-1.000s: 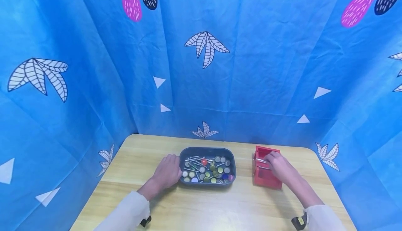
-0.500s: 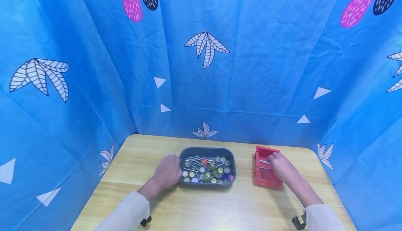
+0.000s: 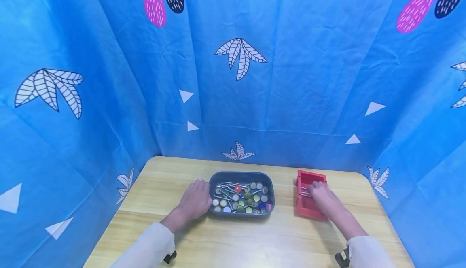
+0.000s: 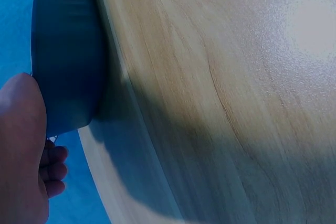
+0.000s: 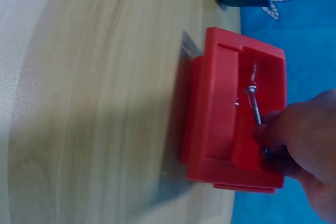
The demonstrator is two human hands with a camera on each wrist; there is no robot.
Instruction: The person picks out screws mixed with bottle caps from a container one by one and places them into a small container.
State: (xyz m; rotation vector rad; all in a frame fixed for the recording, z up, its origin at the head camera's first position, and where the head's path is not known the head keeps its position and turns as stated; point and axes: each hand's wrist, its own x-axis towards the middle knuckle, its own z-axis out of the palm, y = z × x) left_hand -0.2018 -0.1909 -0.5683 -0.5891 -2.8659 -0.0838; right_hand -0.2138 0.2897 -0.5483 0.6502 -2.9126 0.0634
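Note:
A dark grey tray [image 3: 242,214] sits mid-table, full of loose screws [image 3: 226,196] and round caps [image 3: 256,198]. My left hand [image 3: 194,199] grips its left end; in the left wrist view the thumb [image 4: 22,98] lies against the tray's wall [image 4: 71,51] with curled fingertips below the corner. To the right stands a red box [image 3: 309,212]. My right hand [image 3: 325,197] reaches into it, pinching a metal screw [image 5: 254,104] between thumb and fingers. More screws lie inside the box, partly hidden by the hand.
The light wooden table [image 3: 251,239] has rounded back corners. A blue patterned curtain [image 3: 302,98] hangs behind it and along both sides. The tray and red box stand apart, with tabletop between them.
My right hand has shifted slightly left and lower within the red box, and its forearm has moved a little left. The left hand and tray stay in place.

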